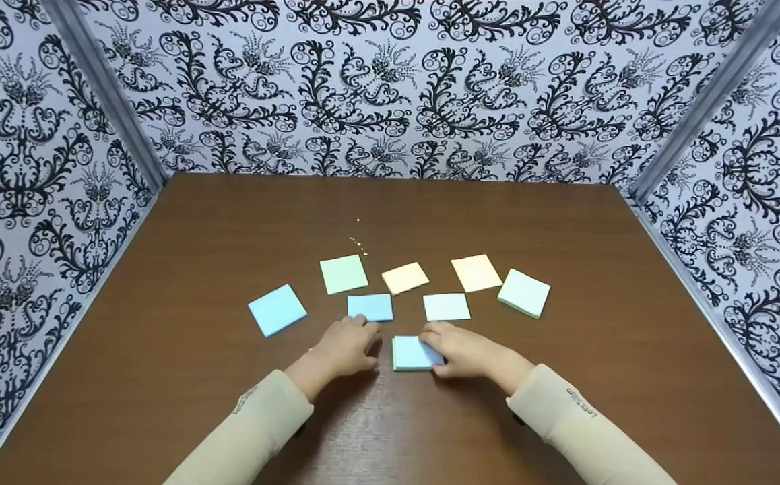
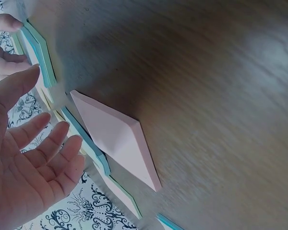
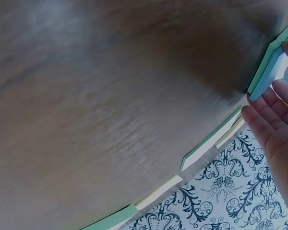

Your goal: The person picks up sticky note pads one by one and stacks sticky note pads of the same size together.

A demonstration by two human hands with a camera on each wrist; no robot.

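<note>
I have the right grip [image 1: 467, 350] pinching the blue-over-green paper stack [image 1: 410, 353], thumb on the near edge and fingers on the far one. I take my clock from that stack, which lies flat on the brown desk [image 1: 161, 404], with 12 o'clock toward the patterned wall [image 1: 363, 101]; the right grip sits at 3. At 9 o'clock I have the left grip [image 1: 346, 347] released, its fingers loosely bent and holding nothing. From the head view those fingers overlap the near edge of the small blue pad [image 1: 370, 308], between 10 and 11 o'clock, but I can't tell whether they touch it. My left wrist view also gives me a pink pad [image 2: 115, 139] near that grip, flat on the desk. Beyond the small blue pad on the same bearing is a green pad [image 1: 343, 274], and a larger blue pad [image 1: 277, 310] lies between 9 and 10. I find a small yellow pad [image 1: 405, 278] just short of 12, a pale mint pad [image 1: 446, 307] at 1 with a peach pad [image 1: 476, 273] behind it, and a thick pale green pad [image 1: 524, 292] at 2, next to the peach pad. Cream sleeves [image 1: 248, 424] cover both forearms.
</note>
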